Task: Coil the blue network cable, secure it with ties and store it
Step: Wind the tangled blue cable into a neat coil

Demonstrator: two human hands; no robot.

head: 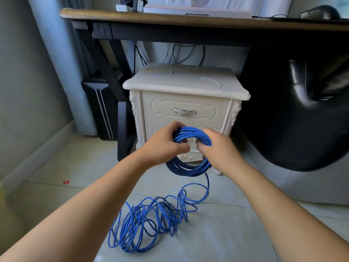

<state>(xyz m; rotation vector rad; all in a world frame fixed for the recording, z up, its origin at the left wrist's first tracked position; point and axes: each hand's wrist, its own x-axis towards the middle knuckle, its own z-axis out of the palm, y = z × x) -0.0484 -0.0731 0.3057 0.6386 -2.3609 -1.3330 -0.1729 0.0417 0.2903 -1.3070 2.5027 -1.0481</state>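
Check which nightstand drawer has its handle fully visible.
The upper drawer: its silver handle shows whole. On the lower drawer the handle is mostly hidden behind the blue cable coil.

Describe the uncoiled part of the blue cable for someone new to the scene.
Find the white bedside cabinet under the desk. On the tiles before it lies a loose blue tangle; unlike the neat coil raised behind it, it sprawls flat.
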